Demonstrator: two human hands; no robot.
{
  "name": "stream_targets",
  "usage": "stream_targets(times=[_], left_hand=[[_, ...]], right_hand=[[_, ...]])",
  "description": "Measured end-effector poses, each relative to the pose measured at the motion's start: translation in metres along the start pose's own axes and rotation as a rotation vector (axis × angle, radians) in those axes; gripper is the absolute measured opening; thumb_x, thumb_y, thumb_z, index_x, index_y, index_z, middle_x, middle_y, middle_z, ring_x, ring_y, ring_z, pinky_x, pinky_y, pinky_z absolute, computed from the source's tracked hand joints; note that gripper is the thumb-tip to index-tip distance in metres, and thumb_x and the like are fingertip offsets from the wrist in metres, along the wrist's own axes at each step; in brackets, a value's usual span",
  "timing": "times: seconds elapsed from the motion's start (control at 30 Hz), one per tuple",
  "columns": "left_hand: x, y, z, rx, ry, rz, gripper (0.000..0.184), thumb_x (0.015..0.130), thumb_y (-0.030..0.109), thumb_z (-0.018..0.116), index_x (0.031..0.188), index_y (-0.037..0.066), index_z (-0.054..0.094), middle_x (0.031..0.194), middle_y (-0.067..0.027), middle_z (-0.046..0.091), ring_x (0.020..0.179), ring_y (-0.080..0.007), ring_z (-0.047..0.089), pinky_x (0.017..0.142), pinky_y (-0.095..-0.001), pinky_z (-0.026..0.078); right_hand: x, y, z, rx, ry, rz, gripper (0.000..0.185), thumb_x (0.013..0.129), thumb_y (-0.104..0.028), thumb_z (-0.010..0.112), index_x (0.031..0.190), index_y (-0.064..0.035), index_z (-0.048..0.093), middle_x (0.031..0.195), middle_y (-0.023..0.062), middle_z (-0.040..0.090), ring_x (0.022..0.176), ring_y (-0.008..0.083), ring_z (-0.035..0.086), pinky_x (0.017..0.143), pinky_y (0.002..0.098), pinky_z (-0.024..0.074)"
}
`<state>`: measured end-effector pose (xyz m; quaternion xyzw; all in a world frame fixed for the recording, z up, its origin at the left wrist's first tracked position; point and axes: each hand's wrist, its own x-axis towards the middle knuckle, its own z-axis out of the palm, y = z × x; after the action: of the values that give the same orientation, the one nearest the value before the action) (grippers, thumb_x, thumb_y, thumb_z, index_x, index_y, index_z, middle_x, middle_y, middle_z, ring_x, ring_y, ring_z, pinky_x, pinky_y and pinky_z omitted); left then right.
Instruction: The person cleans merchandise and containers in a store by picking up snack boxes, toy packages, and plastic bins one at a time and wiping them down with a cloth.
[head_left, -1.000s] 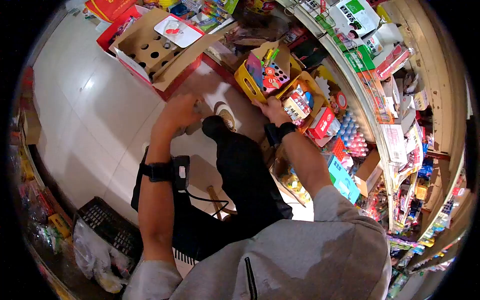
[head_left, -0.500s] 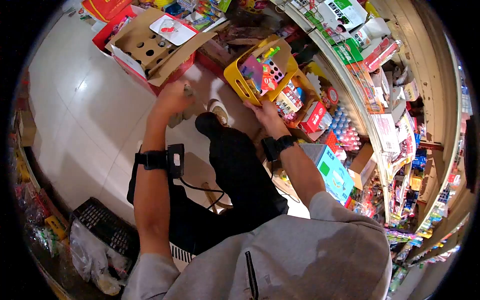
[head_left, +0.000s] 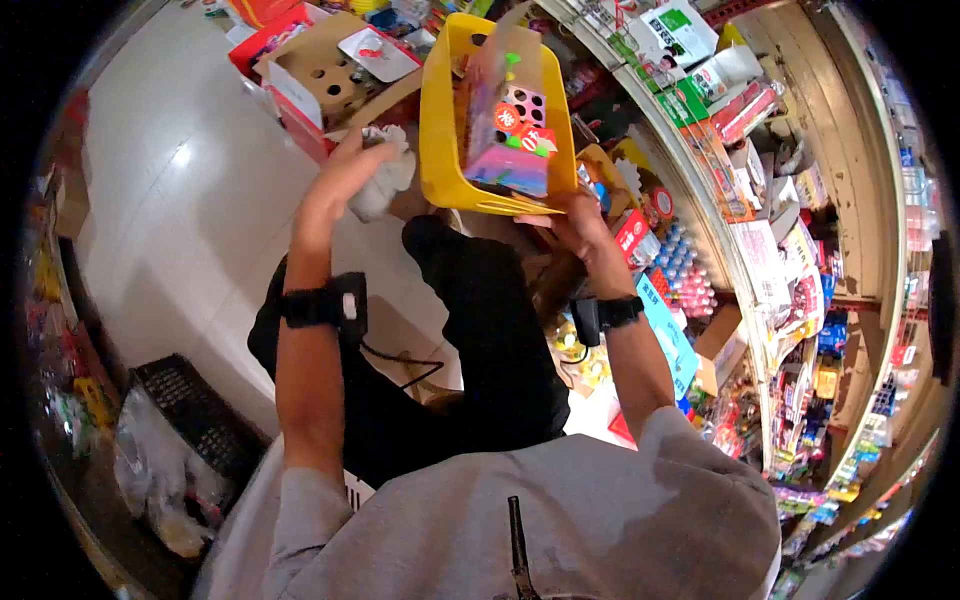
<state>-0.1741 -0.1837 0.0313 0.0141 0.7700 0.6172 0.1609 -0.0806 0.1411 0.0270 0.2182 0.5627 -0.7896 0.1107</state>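
Note:
My right hand (head_left: 583,222) grips the near right corner of a yellow plastic basket (head_left: 436,150), which is raised and tilted toward me. Inside the basket stands a colourful cardboard box (head_left: 508,178) with round holes and red stickers. My left hand (head_left: 343,182) is closed around a crumpled greyish-white cloth (head_left: 383,185), just left of the basket. Part of the cloth is hidden behind my fingers. Beyond my left hand lies an open cardboard carton (head_left: 320,80) with a holed insert.
Shelves packed with goods (head_left: 740,180) curve along the right. Small blue and pink bottles (head_left: 685,270) stand near my right forearm. At lower left is a black crate (head_left: 195,400) beside plastic bags (head_left: 155,470). Pale tiled floor (head_left: 180,210) stretches to the left.
The yellow basket has come up off its place among the boxes, tilted toward me, with my right hand on it. My left hand and the cloth have moved slightly right and up.

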Motion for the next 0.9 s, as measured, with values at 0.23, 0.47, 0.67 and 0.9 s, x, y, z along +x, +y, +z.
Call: stream_targets(times=[0.23, 0.47, 0.67, 0.9], left_hand=[[-0.107, 0.0, 0.003, -0.426, 0.256, 0.274, 0.044, 0.077, 0.004, 0.073, 0.116, 0.003, 0.052, 0.104, -0.0041, 0.059, 0.095, -0.0122, 0.055, 0.086, -0.0273, 0.046], [-0.184, 0.046, 0.042, -0.424, 0.563, 0.419, 0.037, 0.078, 0.001, 0.073, 0.11, 0.002, 0.055, 0.102, -0.0059, 0.06, 0.093, -0.0137, 0.058, 0.082, -0.0291, 0.049], [-0.212, 0.066, 0.099, -0.117, 0.527, 0.82, 0.032, 0.076, -0.003, 0.068, 0.105, 0.002, 0.056, 0.121, -0.0204, 0.055, 0.11, -0.0373, 0.056, 0.094, -0.0414, 0.045], [-0.208, 0.057, 0.097, -0.002, 0.406, 0.913, 0.046, 0.076, -0.011, 0.055, 0.119, 0.002, 0.055, 0.137, -0.0207, 0.047, 0.131, -0.0448, 0.04, 0.106, -0.0471, 0.035]], right_hand=[[-0.076, -0.058, 0.022, -0.164, -0.184, 0.114, 0.045, 0.097, -0.011, 0.027, 0.136, 0.0109, 0.034, 0.131, 0.0286, 0.05, 0.113, 0.0455, 0.057, 0.091, 0.0484, 0.055], [-0.12, -0.078, 0.017, -0.403, -0.151, 0.092, 0.046, 0.095, -0.014, 0.034, 0.127, 0.0184, 0.041, 0.121, 0.0309, 0.057, 0.097, 0.0459, 0.064, 0.083, 0.0419, 0.0582], [-0.153, -0.073, 0.038, -0.401, -0.087, -0.046, 0.045, 0.093, -0.011, 0.035, 0.123, 0.0228, 0.041, 0.117, 0.0341, 0.057, 0.094, 0.0472, 0.064, 0.081, 0.0453, 0.0589], [-0.168, -0.075, 0.02, -0.458, -0.14, -0.103, 0.043, 0.09, -0.007, 0.037, 0.121, 0.0229, 0.043, 0.113, 0.036, 0.058, 0.091, 0.0468, 0.065, 0.076, 0.0446, 0.0604]])
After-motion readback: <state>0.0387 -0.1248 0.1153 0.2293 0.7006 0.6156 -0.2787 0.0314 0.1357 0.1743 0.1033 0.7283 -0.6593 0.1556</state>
